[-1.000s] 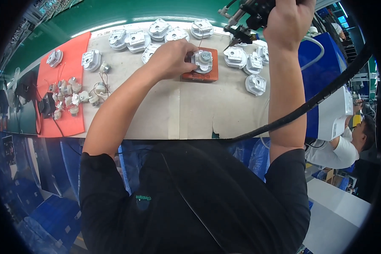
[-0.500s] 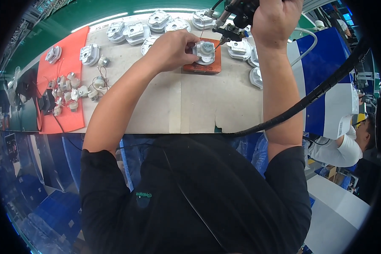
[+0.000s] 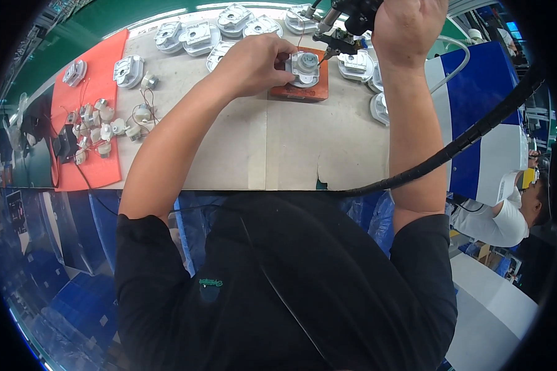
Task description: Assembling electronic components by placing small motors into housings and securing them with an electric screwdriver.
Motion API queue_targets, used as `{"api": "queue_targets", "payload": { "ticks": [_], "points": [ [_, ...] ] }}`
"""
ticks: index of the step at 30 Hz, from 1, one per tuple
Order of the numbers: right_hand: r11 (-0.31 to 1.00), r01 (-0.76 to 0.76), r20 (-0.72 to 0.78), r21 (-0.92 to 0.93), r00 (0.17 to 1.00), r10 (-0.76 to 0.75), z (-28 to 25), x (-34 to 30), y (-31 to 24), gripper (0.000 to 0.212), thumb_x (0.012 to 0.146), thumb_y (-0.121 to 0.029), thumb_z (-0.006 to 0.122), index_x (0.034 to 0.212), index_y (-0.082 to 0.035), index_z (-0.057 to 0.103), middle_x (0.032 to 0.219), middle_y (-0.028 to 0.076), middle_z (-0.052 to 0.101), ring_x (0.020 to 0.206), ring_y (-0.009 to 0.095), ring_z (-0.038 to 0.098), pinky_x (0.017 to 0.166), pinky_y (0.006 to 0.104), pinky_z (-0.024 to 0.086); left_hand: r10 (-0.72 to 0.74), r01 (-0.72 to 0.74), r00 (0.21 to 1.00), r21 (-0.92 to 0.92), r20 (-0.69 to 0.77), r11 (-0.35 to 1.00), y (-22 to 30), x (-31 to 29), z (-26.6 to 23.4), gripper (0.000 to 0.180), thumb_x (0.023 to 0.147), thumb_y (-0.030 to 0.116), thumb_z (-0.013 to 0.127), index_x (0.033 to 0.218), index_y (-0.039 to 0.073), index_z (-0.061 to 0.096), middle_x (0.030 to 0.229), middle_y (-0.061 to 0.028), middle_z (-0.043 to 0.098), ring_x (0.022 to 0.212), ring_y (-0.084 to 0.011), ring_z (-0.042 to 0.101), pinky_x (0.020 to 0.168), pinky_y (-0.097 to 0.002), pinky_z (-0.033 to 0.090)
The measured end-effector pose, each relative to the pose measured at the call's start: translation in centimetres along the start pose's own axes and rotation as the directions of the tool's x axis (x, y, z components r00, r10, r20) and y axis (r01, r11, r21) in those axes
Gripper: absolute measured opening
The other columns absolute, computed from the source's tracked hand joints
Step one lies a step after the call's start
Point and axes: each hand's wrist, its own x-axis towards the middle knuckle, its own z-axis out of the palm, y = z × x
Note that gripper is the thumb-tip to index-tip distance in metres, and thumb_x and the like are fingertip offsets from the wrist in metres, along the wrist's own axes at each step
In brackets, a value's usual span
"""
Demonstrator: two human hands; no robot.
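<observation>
My left hand [image 3: 260,65] pinches the left edge of a white plastic housing [image 3: 305,69] with a round white part in its middle. The housing rests on an orange-brown block [image 3: 300,93]. At the upper right, partly cut off by the picture's top edge, my right hand [image 3: 410,34] is closed round a black tool [image 3: 360,13] with metal fittings. Its thin metal tip [image 3: 332,52] points down-left and reaches the right side of the housing; whether it touches, I cannot tell. A thin wire rises behind the housing.
Several white housings [image 3: 201,38] stand along the table's back, others right of the block. An orange mat [image 3: 108,167] at left bears a housing and small wired motors [image 3: 96,127]. A thick black cable [image 3: 458,143] crosses my right forearm. A blue-white machine [image 3: 483,93] and another person [image 3: 507,216] are at right.
The view has shifted slightly. Both hands keep their holds, and the tool's tip stays beside the housing on the block.
</observation>
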Motion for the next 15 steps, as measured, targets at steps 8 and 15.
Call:
{"api": "queue_targets", "payload": {
  "ticks": [8,15],
  "points": [
    [0.532,0.427,0.295,-0.731,0.901,-0.318,-1.0,1.2,0.1,0.037,0.100,-0.030,0.069,0.127,-0.006,0.058,0.096,-0.005,0.055,0.084,0.005,0.050,0.075,0.0200,0.040,-0.052,0.050,0.998,0.051,0.044,0.997,0.7,-0.2,-0.4,0.044,0.078,0.015,0.081,0.120,0.004,0.073,0.103,-0.0132,0.071,0.093,-0.0240,0.070,0.085,-0.0333,0.056],
    [0.600,0.356,0.263,-0.717,0.934,-0.241,6.2,0.6,-3.2,0.038,0.100,-0.040,0.067,0.116,-0.006,0.064,0.085,-0.004,0.059,0.070,0.004,0.058,0.057,0.0192,0.046,0.059,-0.058,0.998,0.052,-0.011,0.997,-0.1,0.1,0.4,0.037,0.074,0.019,0.079,0.109,0.007,0.076,0.090,-0.0125,0.073,0.085,-0.0297,0.070,0.077,-0.0399,0.056]
  ]
}}
